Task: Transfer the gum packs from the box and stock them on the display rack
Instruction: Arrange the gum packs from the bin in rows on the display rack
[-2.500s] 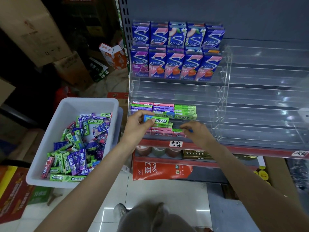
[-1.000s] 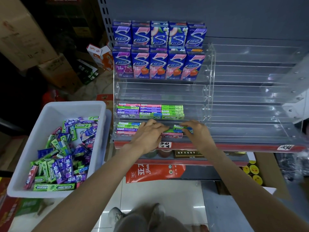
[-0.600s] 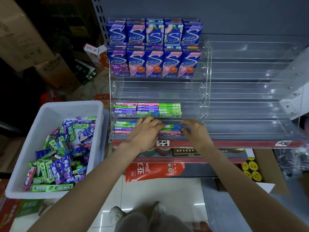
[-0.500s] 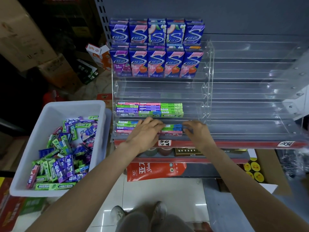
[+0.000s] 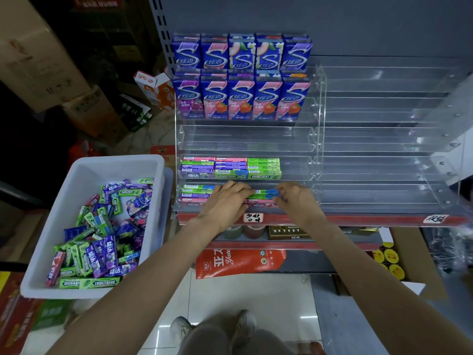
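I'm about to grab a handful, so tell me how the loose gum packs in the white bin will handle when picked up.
The gum packs are slim flat sticks, so probably light and fairly stiff. Their wrappers look glossy, so they may slip against each other in a handful. They lie jumbled at all angles in the white bin, so a grab will likely come out crooked and need squaring before stocking.

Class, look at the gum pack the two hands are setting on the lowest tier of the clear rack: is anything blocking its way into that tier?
Nothing visible does. The left hand and right hand already have the gum pack in the lowest tier, on top of the packs stacked there. To its right the tier shows no packs.
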### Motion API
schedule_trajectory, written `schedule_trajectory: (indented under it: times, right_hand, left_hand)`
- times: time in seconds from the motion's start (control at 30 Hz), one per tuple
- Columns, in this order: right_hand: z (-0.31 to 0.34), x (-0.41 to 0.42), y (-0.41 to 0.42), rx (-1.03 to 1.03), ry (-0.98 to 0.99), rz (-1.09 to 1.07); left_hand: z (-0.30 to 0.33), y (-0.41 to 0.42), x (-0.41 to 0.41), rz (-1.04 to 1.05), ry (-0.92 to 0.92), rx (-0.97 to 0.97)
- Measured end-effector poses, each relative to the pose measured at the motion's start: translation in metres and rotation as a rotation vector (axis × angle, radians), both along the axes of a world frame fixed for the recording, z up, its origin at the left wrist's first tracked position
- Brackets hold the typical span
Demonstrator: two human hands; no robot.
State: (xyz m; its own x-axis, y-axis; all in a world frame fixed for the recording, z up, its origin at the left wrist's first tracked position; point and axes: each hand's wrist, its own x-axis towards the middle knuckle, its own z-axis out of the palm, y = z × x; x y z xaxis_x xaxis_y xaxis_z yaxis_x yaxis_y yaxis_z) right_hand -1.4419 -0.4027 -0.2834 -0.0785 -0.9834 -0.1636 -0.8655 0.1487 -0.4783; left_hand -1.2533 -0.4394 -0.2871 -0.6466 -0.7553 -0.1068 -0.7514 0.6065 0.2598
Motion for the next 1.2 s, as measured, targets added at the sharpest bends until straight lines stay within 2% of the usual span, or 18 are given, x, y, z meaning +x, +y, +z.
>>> schedule_trajectory:
  times: [0.17, 0.3, 0.53, 0.77, 0.9, 1.03, 1.2]
  right_hand:
    - [0.005, 0.005, 0.004, -0.006, 0.028, -0.005]
    - [0.014, 0.017, 0.006, -0.096, 0.016, 0.006]
    - [0.034, 0.104, -0.016, -0.215, -0.210, 0.177]
    - [0.021, 0.239, -0.061, -0.132, -0.283, 0.381]
    - [-0.009, 0.306, -0.098, 0.015, -0.268, 0.359]
    - [-0.050, 0.353, -0.138, 0.195, -0.152, 0.247]
    - [-0.093, 0.377, -0.170, 0.300, 0.088, 0.196]
  left_hand:
    - [0.002, 0.001, 0.001, 0.007, 0.025, 0.021]
    - [0.009, 0.001, 0.010, 0.063, 0.143, 0.030]
    - [0.026, 0.003, 0.097, 0.418, 0.497, 0.091]
    - [0.015, -0.016, 0.237, 0.806, 0.568, 0.100]
    - [-0.009, -0.049, 0.316, 0.871, 0.487, 0.172]
    - [-0.037, -0.094, 0.365, 0.770, 0.306, 0.303]
    - [-0.080, -0.139, 0.371, 0.568, 0.184, 0.393]
